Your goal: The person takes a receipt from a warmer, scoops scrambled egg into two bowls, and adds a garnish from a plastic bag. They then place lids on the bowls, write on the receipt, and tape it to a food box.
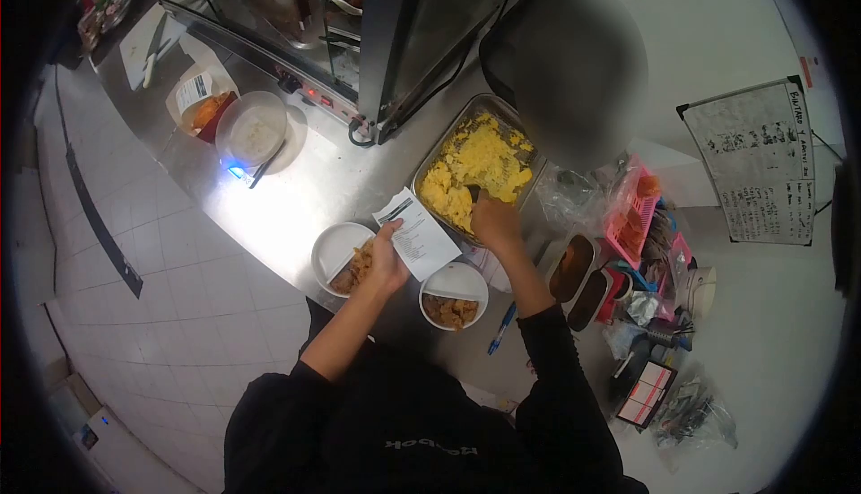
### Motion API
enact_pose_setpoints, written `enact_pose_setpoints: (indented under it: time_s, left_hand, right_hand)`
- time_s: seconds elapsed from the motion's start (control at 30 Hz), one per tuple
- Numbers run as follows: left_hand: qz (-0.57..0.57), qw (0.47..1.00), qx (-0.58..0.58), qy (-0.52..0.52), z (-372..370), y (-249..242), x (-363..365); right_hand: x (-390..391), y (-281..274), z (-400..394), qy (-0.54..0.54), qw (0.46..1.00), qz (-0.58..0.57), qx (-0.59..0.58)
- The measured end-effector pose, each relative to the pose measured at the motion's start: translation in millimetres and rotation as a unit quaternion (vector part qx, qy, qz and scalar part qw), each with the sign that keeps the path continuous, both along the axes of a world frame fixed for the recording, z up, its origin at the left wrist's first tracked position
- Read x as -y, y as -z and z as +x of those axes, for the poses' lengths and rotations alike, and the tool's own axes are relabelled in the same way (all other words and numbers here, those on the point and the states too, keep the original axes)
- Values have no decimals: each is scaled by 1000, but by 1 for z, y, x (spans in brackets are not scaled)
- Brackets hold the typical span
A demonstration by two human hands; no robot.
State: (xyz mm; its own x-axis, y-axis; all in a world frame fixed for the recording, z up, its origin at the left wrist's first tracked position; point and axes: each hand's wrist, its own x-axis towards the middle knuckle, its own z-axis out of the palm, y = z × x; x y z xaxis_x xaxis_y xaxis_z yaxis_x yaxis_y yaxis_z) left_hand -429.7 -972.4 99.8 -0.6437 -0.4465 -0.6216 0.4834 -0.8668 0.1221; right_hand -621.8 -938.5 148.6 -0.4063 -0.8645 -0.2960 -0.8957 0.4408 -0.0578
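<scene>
My left hand [387,265] is closed on a white printed paper slip [418,236], held above the counter. Below it, a round white divided container [334,247] holds brown chunky food in one section. A second such container [455,279], also part filled, sits to the right of the slip. My right hand [495,221] is over the near side of a metal tray [429,164] of scrambled eggs [484,158]. Its fingers are wrapped around a dark utensil [473,193], whose far end is hard to make out against the eggs.
A glass display case [269,19] stands behind. Left on the steel counter are a translucent tub [256,126], a paper food tray [202,99] and a knife [154,50]. To the right are sauce containers [571,265], a pink basket [632,212], plastic bags and a blue pen [502,328].
</scene>
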Motion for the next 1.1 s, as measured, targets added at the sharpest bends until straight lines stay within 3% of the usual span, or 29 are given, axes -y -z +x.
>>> enact_pose_setpoints:
  time_s: [0.23,0.43,0.63,0.73,0.83,0.93,1.1]
  left_hand:
    - [7,999,-37,-7,-2,8,-2]
    - [-4,999,-36,-6,-3,12,-3]
    - [-1,1000,-11,-5,-4,-2,-1]
    - [1,1000,-20,-6,-3,3,-1]
    - [8,1000,-17,-6,-2,2,-1]
    - [21,999,-32,-2,-1,4,-1]
    - [-9,1000,-24,-2,-3,6,-2]
  right_hand:
    - [3,-34,17,-30,999,-16,0]
    - [-8,8,30,-68,990,-4,-124]
    - [-21,5,11,-190,974,-9,-120]
    - [-31,8,3,-150,984,-37,-89]
    - [-28,-5,-3,-37,999,-9,-9]
    - [-26,-23,5,-33,999,-26,10]
    - [-21,14,21,-104,993,-38,-46]
